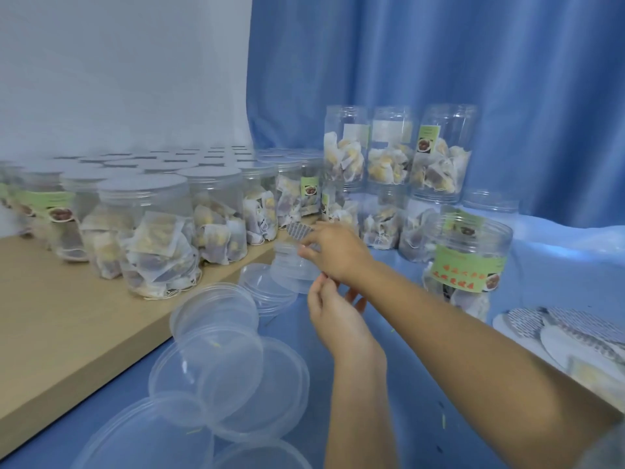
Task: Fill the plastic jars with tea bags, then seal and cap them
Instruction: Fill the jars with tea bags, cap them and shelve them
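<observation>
- My right hand point(340, 257) is up over the blue cloth point(406, 384), fingers pinching a patterned foil seal point(299, 230) by its edge, with my left hand point(333, 313) just below it.
- Left fingers are curled in a pinch, but I can't tell what they've got.
- A clear lid point(292, 267) sits right under both hands.
- Open room is basically the cloth strip between the loose lids point(233, 367) on my left and the labelled open jar point(468, 257) of tea bags on my right.
- The wooden board point(50, 336) edge runs diagonally on the left, lined with capped jars point(152, 228).
- Stacked uncapped jars point(399, 154) block the back.
- More seals point(575, 336) piled far right.
</observation>
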`<action>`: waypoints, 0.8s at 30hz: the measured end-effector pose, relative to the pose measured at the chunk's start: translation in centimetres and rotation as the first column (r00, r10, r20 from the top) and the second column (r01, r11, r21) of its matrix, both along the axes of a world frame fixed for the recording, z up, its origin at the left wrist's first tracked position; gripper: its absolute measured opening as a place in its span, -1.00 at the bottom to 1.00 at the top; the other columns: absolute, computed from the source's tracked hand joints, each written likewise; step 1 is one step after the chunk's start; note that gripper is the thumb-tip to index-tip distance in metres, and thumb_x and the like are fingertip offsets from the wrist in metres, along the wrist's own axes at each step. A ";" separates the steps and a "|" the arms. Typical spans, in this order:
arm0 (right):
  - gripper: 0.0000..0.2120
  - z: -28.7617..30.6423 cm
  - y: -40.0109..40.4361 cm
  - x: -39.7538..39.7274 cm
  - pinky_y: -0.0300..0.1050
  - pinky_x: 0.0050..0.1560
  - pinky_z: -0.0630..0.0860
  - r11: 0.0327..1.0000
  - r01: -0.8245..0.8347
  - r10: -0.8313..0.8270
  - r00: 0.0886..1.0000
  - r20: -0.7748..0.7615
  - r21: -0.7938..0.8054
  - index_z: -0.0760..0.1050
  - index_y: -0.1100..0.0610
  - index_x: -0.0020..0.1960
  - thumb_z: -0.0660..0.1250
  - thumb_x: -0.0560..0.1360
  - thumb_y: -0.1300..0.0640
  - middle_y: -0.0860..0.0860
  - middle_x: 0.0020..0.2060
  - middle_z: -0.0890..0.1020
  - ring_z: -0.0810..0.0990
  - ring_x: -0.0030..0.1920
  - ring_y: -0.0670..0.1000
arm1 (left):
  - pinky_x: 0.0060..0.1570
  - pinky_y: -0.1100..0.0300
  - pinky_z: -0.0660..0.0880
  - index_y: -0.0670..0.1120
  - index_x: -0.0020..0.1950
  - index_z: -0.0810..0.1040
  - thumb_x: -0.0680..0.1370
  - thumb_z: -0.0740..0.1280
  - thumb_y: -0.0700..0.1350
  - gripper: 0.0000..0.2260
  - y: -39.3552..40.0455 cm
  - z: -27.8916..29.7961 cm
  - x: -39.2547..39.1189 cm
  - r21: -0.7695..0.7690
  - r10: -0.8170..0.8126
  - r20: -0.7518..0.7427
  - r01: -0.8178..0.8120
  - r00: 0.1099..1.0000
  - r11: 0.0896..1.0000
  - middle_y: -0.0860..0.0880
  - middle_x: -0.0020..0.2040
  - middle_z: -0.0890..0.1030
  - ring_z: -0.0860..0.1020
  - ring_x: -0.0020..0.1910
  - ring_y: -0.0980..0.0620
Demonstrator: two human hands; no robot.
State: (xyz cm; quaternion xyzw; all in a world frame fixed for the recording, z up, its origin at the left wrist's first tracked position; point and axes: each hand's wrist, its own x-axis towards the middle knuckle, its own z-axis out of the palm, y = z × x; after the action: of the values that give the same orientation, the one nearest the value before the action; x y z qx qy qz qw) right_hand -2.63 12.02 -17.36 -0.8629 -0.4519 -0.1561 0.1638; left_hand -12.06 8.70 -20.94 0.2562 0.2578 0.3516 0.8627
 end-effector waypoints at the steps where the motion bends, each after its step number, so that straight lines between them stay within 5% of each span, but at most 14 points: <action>1: -0.79 -0.1 0.0 -0.1 -0.10 0.22 0.31 0.999 0.006 -0.005 1.000 -0.025 0.033 0.62 0.05 0.10 0.28 0.54 0.04 0.04 0.12 0.60 0.47 0.22 0.06 | -0.28 0.23 0.48 -0.06 0.10 0.54 0.59 0.19 -0.17 -0.83 0.1 0.0 0.0 0.002 -0.002 -0.001 0.002 1.000 1.000 0.00 -0.08 0.62 0.60 -0.19 0.04; 5: -0.85 0.5 -1.3 -0.9 -0.10 0.05 0.47 0.981 0.064 -0.039 0.990 -0.133 0.183 0.64 0.05 0.01 0.35 0.50 0.05 0.01 0.02 0.64 0.56 0.06 0.03 | -0.19 0.22 0.50 -0.07 0.10 0.54 0.60 0.17 -0.17 -0.82 0.0 0.2 0.0 0.047 -0.012 0.024 0.011 1.000 0.999 0.02 -0.09 0.62 0.60 -0.16 0.05; 9: -0.85 2.1 -4.7 -3.0 -0.23 0.03 0.39 0.941 -0.050 0.081 0.993 -0.080 0.335 0.65 0.10 0.00 0.35 0.50 0.09 -0.01 -0.01 0.64 0.56 0.04 -0.02 | -0.06 0.15 0.55 -0.12 0.19 0.47 0.59 0.21 -0.06 -0.78 -0.2 0.6 -0.4 -0.024 -0.086 0.162 0.091 0.983 0.996 -0.13 0.11 0.58 0.62 -0.10 -0.02; 16: -0.94 2.2 -12.5 -5.9 -0.44 -0.01 0.38 0.889 -0.124 0.229 0.954 -0.193 0.441 0.62 -0.08 -0.15 0.41 0.45 0.08 -0.15 -0.15 0.64 0.53 -0.06 -0.24 | -0.19 0.05 0.61 0.21 -0.14 0.54 0.24 0.35 0.32 -0.70 -2.2 1.0 -1.4 0.168 -0.332 0.263 0.296 0.906 0.940 -0.09 0.08 0.57 0.68 -0.09 -0.08; 20: -0.87 1.1 -15.5 -6.2 -0.49 -0.01 0.38 0.895 -0.225 0.329 0.916 -0.229 0.385 0.66 0.01 -0.05 0.40 0.46 0.20 -0.23 -0.16 0.62 0.56 -0.07 -0.28 | -0.12 0.03 0.62 0.26 0.20 0.41 0.26 0.36 0.32 -0.46 -2.2 0.5 -1.2 0.267 -0.344 0.282 0.271 0.895 0.925 -0.12 0.20 0.51 0.67 -0.04 -0.10; 24: -0.45 0.4 -16.8 -6.4 -0.54 -0.11 0.35 0.844 -0.281 0.348 0.935 -0.069 0.458 0.46 -0.13 0.24 0.21 0.47 0.44 -0.24 0.03 0.60 0.52 -0.15 -0.34 | -0.13 0.05 0.60 0.05 0.37 0.38 0.33 0.34 0.31 -0.33 -2.5 0.3 -1.3 0.354 -0.398 0.279 0.291 0.874 0.889 -0.13 0.23 0.57 0.65 0.04 -0.09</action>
State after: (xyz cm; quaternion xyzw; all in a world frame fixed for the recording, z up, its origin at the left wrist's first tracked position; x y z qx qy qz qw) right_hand -9.00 -4.77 -16.91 -0.7263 -0.5268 -0.1603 0.4115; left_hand -13.34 6.17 -20.60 0.3611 -0.0040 0.2646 0.8942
